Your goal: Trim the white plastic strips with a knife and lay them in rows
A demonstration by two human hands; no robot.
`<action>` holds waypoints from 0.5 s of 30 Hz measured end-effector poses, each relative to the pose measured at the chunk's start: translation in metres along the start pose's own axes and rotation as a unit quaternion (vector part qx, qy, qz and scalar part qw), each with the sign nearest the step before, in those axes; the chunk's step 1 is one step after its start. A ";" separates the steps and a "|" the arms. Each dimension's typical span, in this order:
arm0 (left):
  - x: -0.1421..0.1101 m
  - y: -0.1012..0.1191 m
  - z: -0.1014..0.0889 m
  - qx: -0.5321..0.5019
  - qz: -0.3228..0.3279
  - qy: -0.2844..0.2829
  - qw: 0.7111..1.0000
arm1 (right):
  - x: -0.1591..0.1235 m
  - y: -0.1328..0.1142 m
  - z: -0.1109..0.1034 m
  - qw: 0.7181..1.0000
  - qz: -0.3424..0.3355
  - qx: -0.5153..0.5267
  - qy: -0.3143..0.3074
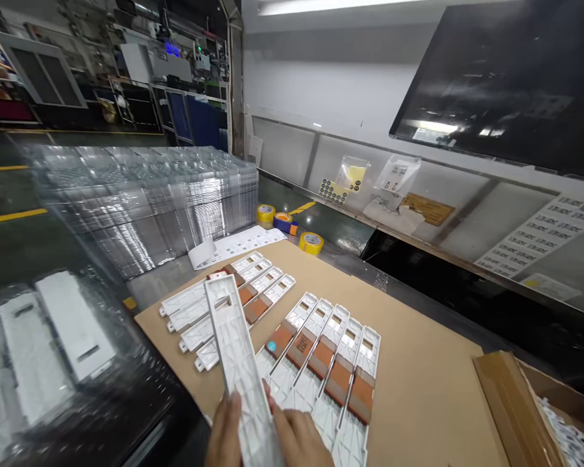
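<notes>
Both of my hands grip one long white plastic panel (236, 350), its far end tilted up toward the upper left. My left hand (225, 431) holds the panel's left edge with the thumb on its face. My right hand (299, 438) closes on the right edge. The panel has a rectangular slot near its far end and a ribbed face. Beneath it, on brown cardboard (418, 363), lie a row of similar white panels with orange-brown blocks (338, 379) at right and another such group (265, 282) at left. Part of the left group is hidden behind the held panel.
At left, white panels (75, 324) lie in a clear plastic tray. Behind stands a tall stack of clear trays (165, 207). Yellow tape rolls (311, 242) and a label strip (243, 245) sit at the back. A cardboard box (520, 408) of small white parts stands at right.
</notes>
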State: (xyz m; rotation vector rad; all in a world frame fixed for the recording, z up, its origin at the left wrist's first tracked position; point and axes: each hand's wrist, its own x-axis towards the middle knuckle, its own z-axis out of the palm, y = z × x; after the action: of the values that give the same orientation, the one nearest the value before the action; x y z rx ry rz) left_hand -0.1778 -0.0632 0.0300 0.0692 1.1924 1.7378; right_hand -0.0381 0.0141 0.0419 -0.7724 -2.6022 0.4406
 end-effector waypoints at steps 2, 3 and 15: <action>0.014 0.016 -0.004 -0.035 -0.032 0.046 0.998 | 0.038 -0.005 0.003 0.998 0.041 -0.024 -0.034; 0.022 0.023 -0.004 -0.052 -0.058 0.042 0.996 | 0.060 -0.004 0.005 0.993 0.087 -0.063 -0.052; 0.072 0.025 0.005 -0.028 -0.117 -0.026 0.992 | 0.153 0.026 0.036 0.962 0.175 -0.125 -0.171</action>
State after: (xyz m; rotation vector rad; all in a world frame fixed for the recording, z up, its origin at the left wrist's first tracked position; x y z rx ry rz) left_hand -0.2286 -0.0074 0.0190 -0.0569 1.0677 1.5523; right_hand -0.1611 0.1163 0.0416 -1.3637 -2.8802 0.3744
